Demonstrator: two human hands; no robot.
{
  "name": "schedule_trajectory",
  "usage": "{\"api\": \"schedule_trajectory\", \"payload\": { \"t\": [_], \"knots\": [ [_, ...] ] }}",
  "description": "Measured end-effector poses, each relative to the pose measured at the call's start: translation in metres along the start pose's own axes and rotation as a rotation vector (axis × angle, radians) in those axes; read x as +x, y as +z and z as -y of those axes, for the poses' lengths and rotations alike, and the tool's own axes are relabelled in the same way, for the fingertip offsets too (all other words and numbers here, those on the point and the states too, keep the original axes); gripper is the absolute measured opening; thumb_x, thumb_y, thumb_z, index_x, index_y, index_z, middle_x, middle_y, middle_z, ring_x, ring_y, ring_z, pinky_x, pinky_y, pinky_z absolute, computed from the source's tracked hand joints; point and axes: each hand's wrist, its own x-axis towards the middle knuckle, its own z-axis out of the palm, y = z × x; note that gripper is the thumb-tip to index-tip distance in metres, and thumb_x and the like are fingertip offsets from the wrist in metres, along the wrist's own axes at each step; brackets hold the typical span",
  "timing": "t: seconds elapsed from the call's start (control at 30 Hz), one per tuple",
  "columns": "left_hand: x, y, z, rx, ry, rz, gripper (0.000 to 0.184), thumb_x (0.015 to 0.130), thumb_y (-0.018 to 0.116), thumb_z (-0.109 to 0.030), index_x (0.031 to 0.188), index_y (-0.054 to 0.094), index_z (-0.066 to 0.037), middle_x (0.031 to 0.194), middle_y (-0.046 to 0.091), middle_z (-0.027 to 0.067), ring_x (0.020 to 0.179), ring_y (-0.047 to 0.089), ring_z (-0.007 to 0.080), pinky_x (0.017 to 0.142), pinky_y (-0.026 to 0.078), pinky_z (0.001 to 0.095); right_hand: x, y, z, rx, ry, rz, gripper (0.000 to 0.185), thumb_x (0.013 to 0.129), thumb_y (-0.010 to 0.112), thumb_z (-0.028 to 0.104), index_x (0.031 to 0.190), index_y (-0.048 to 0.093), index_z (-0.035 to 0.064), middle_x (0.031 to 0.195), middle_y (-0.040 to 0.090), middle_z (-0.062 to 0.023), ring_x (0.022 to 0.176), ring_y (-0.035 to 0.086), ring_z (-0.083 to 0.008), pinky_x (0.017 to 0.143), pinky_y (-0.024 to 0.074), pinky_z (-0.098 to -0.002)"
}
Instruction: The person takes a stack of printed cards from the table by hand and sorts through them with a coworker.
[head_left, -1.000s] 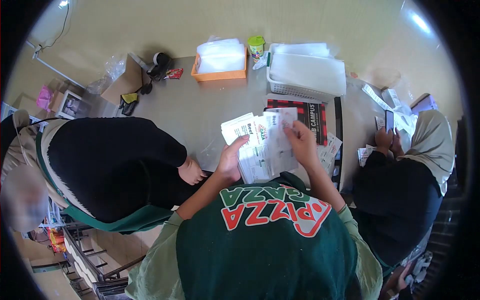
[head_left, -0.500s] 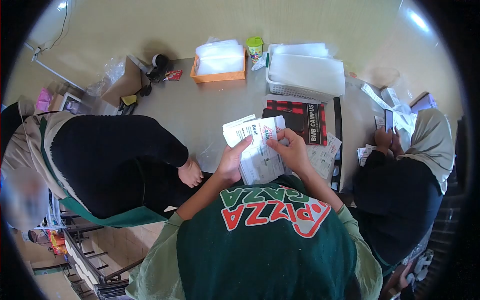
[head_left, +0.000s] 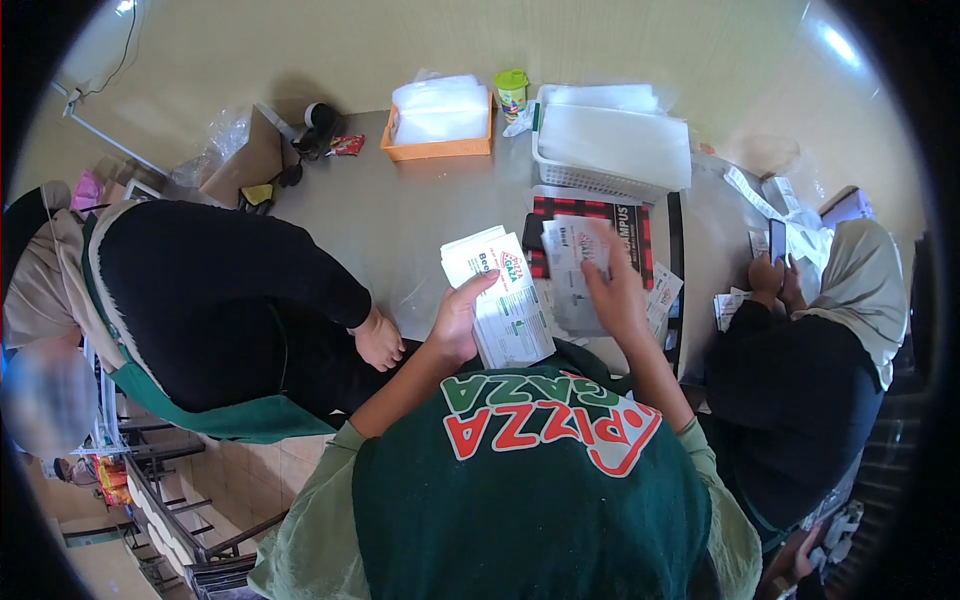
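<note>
A stack of printed white cards (head_left: 512, 310), marked "Beef" and "Pizza Gaza", is gripped in my left hand (head_left: 458, 325), thumb on top. To its right, my right hand (head_left: 622, 290) holds another card or a few (head_left: 572, 265), also marked "Beef"; they are slightly blurred and apart from the stack. Behind my right hand lies a black and red checked box (head_left: 640, 225) with partly hidden lettering. A dark object (head_left: 534, 232) rests at its left side. More printed papers (head_left: 662, 290) lie to the right of my right hand.
An orange tray (head_left: 438, 150) and a white basket (head_left: 610, 178) hold white sheets, with a green-lidded cup (head_left: 511, 90) between them. A person (head_left: 230, 310) leans at the left; another (head_left: 800, 390) holds a phone (head_left: 777, 240) at the right. A cardboard box (head_left: 245, 160) stands back left.
My right hand first met the stack in my left hand, then moved away to the right with a card or cards. The person at the left shifted slightly.
</note>
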Motion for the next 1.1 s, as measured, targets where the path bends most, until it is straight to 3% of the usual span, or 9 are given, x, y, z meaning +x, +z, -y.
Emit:
{"api": "schedule_trajectory", "payload": {
  "t": [0.03, 0.17, 0.47, 0.57, 0.63, 0.73, 0.8, 1.0, 1.1],
  "knots": [
    [0.000, 0.001, 0.000, 0.005, -0.003, 0.009, 0.040, 0.083, 0.057, -0.018, 0.117, 0.048, 0.001, 0.105, 0.059, 0.0134, 0.095, 0.059, 0.0266, 0.084, 0.045, 0.0423, -0.002, 0.001, 0.005, 0.123, 0.024, 0.152, 0.030, 0.083, 0.054, 0.002, 0.112, 0.053, 0.0021, 0.101, 0.061, -0.0099, 0.092, 0.057, -0.0155, 0.079, 0.0448, -0.0285],
    [-0.001, 0.008, 0.001, 0.029, -0.004, 0.015, 0.040, 0.083, 0.057, -0.018, 0.117, 0.048, 0.001, 0.105, 0.059, 0.0138, 0.094, 0.059, 0.0269, 0.085, 0.045, 0.0424, -0.009, 0.021, 0.022, 0.209, 0.049, 0.234, 0.023, 0.076, 0.067, 0.014, 0.092, 0.059, -0.0002, 0.093, 0.061, -0.0142, 0.079, 0.060, -0.0204, 0.069, 0.0459, -0.0288],
    [0.001, -0.004, 0.007, -0.067, -0.070, 0.052, 0.045, 0.085, 0.049, -0.021, 0.124, 0.042, 0.000, 0.114, 0.056, 0.0139, 0.103, 0.055, 0.0280, 0.092, 0.039, 0.0426, -0.006, 0.032, -0.007, 0.396, 0.262, 0.257, 0.020, 0.077, 0.067, 0.011, 0.088, 0.058, -0.0016, 0.072, 0.061, -0.0067, 0.068, 0.052, -0.0079, 0.063, 0.0435, -0.0246],
    [0.003, -0.006, 0.006, -0.063, -0.042, 0.034, 0.042, 0.084, 0.049, -0.018, 0.121, 0.044, 0.001, 0.111, 0.057, 0.0151, 0.100, 0.057, 0.0280, 0.089, 0.042, 0.0412, 0.001, 0.030, -0.027, 0.481, 0.322, 0.185, 0.018, 0.080, 0.062, 0.005, 0.096, 0.057, 0.0000, 0.085, 0.063, -0.0067, 0.070, 0.054, -0.0082, 0.064, 0.0444, -0.0257],
    [-0.001, 0.001, 0.001, -0.039, -0.011, 0.011, 0.038, 0.084, 0.048, -0.016, 0.117, 0.047, 0.003, 0.107, 0.058, 0.0161, 0.096, 0.059, 0.0281, 0.086, 0.045, 0.0400, 0.005, 0.025, -0.020, 0.602, 0.259, -0.043, 0.021, 0.081, 0.057, 0.002, 0.102, 0.056, 0.0028, 0.094, 0.062, -0.0076, 0.074, 0.056, -0.0108, 0.064, 0.0451, -0.0284],
    [-0.002, 0.002, -0.001, 0.025, -0.001, 0.033, 0.038, 0.085, 0.049, -0.016, 0.119, 0.045, 0.001, 0.106, 0.059, 0.0148, 0.096, 0.059, 0.0274, 0.087, 0.045, 0.0412, 0.009, 0.002, -0.012, 0.162, 0.102, -0.050, 0.029, 0.083, 0.050, -0.002, 0.111, 0.054, 0.0068, 0.102, 0.058, -0.0129, 0.085, 0.060, -0.0211, 0.070, 0.0460, -0.0325],
    [-0.002, 0.001, 0.000, 0.018, 0.019, 0.001, 0.035, 0.084, 0.053, -0.014, 0.115, 0.048, 0.002, 0.103, 0.060, 0.0152, 0.094, 0.060, 0.0266, 0.083, 0.047, 0.0412, 0.008, -0.007, -0.010, -0.306, -0.046, 0.091, 0.029, 0.082, 0.049, -0.003, 0.110, 0.054, 0.0053, 0.099, 0.058, -0.0149, 0.090, 0.059, -0.0212, 0.075, 0.0454, -0.0309],
    [-0.003, 0.009, -0.003, 0.059, 0.013, -0.023, 0.037, 0.083, 0.058, -0.015, 0.116, 0.050, 0.000, 0.103, 0.060, 0.0137, 0.093, 0.060, 0.0267, 0.080, 0.048, 0.0420, -0.007, 0.018, 0.024, 0.121, 0.020, 0.275, 0.015, 0.079, 0.062, 0.011, 0.089, 0.059, -0.0007, 0.090, 0.058, -0.0147, 0.081, 0.057, -0.0225, 0.072, 0.0431, -0.0302],
    [-0.003, 0.009, -0.002, 0.058, -0.019, -0.035, 0.039, 0.085, 0.058, -0.018, 0.118, 0.048, -0.001, 0.105, 0.059, 0.0133, 0.094, 0.060, 0.0268, 0.081, 0.048, 0.0423, -0.008, 0.027, 0.018, 0.186, 0.147, 0.272, 0.020, 0.077, 0.067, 0.016, 0.084, 0.059, -0.0004, 0.077, 0.059, -0.0108, 0.073, 0.056, -0.0162, 0.065, 0.0433, -0.0280]
  ]
}}
